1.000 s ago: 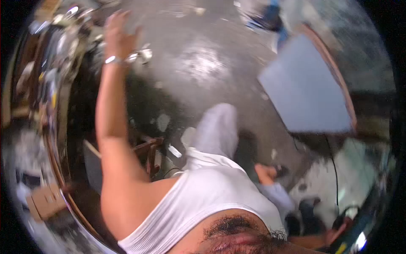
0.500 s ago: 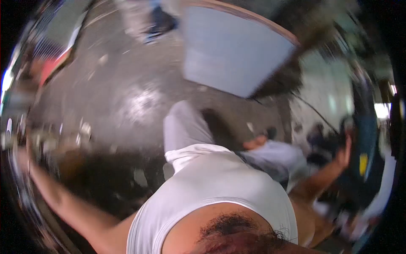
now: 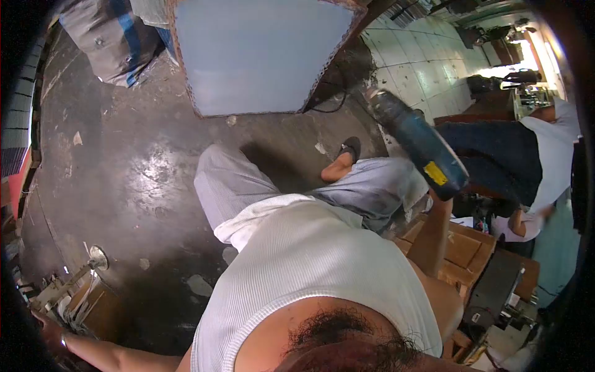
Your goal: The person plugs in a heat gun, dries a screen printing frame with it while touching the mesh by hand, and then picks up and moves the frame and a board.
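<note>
My right hand point(image 3: 441, 201) is raised at the right, at the lower end of a dark teal, tube-shaped thing point(image 3: 418, 142) with a yellow label. That thing slants up to the left, and its far end is blurred. It hides my fingers, so their grip does not show. At the lower left edge my left arm reaches out, with a pale band at the wrist. The left hand point(image 3: 48, 332) is dark and squeezed by the lens, beside cluttered equipment point(image 3: 74, 297); its fingers are unclear.
A pale blue panel point(image 3: 254, 56) with a rough brown edge stands ahead on the dark floor point(image 3: 124, 136). Left of it is a grey sack point(image 3: 102, 40) with blue stripes. Cardboard boxes point(image 3: 468, 248) stand close at my right. A person in jeans point(image 3: 489, 155) is beyond them.
My view has turned, so the panel and floor sit further left and higher. The teal thing has swung leftward and now covers the right hand's fingers. My left hand sits lower in view.
</note>
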`<action>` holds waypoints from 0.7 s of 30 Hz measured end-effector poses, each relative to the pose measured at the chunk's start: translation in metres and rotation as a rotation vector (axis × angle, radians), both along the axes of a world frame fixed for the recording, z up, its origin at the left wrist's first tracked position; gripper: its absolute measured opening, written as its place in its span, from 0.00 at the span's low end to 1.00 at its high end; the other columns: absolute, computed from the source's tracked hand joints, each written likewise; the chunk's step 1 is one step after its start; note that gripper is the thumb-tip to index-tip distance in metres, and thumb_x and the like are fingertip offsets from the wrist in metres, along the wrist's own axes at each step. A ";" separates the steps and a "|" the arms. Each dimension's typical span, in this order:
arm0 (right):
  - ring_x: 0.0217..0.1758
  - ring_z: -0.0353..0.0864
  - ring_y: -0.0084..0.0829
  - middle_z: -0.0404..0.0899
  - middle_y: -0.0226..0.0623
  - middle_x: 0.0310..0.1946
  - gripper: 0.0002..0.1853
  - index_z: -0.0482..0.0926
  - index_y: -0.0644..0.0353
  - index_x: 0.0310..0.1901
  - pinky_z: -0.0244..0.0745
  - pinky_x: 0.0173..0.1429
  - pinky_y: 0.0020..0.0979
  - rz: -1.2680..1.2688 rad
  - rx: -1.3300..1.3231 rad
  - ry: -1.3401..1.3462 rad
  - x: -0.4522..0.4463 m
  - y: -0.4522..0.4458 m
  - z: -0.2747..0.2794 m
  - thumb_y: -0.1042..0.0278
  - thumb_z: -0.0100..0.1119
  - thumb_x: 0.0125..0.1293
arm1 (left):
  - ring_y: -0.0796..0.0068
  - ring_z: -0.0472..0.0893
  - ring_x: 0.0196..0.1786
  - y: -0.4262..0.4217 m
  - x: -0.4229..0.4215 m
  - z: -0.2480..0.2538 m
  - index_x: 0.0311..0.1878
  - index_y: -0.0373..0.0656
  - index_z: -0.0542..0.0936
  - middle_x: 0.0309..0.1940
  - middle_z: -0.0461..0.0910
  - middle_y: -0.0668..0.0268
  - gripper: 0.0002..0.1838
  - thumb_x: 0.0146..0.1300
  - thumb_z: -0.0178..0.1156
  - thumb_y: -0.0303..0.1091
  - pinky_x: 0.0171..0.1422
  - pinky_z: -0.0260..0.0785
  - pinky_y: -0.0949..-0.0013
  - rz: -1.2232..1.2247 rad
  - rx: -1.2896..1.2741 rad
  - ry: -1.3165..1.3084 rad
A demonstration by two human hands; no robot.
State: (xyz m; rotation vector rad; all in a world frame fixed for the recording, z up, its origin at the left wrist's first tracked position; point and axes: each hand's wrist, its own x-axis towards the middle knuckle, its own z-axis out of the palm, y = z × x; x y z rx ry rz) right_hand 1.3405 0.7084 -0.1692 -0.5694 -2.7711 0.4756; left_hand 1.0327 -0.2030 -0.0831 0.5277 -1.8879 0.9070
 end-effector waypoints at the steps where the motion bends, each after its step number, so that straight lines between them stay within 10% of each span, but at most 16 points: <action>1: 0.46 0.83 0.41 0.83 0.42 0.45 0.19 0.81 0.65 0.49 0.76 0.52 0.39 0.009 -0.001 -0.006 -0.002 -0.002 0.001 0.71 0.73 0.56 | 0.48 0.72 0.67 0.000 0.003 -0.001 0.71 0.51 0.71 0.73 0.67 0.50 0.40 0.63 0.60 0.66 0.67 0.63 0.43 -0.007 -0.003 0.005; 21: 0.41 0.84 0.41 0.84 0.42 0.40 0.16 0.82 0.65 0.45 0.77 0.46 0.38 0.051 0.035 -0.026 0.007 -0.014 0.038 0.69 0.71 0.55 | 0.45 0.76 0.60 0.017 0.015 -0.007 0.69 0.52 0.73 0.74 0.65 0.50 0.35 0.65 0.58 0.63 0.58 0.67 0.41 -0.081 -0.120 0.133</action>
